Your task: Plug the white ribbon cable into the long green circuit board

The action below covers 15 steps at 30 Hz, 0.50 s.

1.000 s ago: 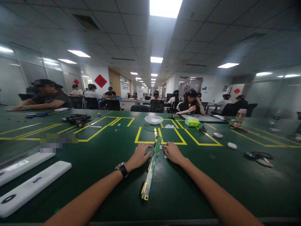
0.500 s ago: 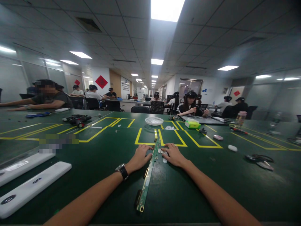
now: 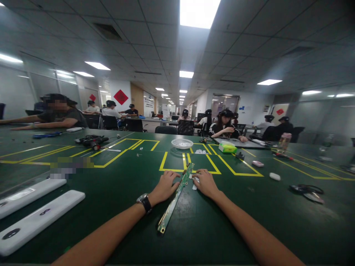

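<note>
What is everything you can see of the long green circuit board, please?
The circuit board is a narrow green strip with a shiny, pale stretch and a dark hole in its gold-toned near tip. It slants over the table, its far part between the left hand and right hand. The left hand seems to touch it; right-hand contact is unclear.

Cannot confirm contact between left hand [image 3: 164,187] and green circuit board [image 3: 175,201]. Cannot see all of the white scrap [image 3: 194,187] under the right hand [image 3: 206,183], nor the cropped left ends of two white bars [image 3: 47,215]. Cannot identify tiny dark bits [image 3: 24,139] far left.
</note>
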{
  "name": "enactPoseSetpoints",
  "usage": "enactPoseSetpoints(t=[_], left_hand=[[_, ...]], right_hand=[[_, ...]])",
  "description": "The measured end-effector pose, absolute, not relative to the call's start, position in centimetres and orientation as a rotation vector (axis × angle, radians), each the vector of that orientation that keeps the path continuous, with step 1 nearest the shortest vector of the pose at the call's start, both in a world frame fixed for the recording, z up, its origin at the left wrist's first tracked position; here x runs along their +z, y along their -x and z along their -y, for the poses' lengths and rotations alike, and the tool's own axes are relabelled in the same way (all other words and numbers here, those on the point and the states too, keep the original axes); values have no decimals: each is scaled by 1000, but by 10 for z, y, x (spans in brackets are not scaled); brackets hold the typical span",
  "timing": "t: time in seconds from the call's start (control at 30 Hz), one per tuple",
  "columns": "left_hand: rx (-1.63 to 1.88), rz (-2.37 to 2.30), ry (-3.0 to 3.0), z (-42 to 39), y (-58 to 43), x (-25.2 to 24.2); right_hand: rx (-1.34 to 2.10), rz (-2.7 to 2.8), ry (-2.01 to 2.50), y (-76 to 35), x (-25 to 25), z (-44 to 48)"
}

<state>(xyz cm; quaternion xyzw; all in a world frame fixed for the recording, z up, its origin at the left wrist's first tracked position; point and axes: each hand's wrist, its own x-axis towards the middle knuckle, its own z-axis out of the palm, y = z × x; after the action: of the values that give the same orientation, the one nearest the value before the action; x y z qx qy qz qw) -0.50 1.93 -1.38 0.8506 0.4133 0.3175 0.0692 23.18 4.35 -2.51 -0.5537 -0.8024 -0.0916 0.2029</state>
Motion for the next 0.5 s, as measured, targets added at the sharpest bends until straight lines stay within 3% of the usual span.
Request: enactPoseSetpoints(t=[0.5], left_hand=[[949, -1248, -2571, -21, 5, -15]], right_hand=[[-131, 2286, 1343, -239, -29, -50]])
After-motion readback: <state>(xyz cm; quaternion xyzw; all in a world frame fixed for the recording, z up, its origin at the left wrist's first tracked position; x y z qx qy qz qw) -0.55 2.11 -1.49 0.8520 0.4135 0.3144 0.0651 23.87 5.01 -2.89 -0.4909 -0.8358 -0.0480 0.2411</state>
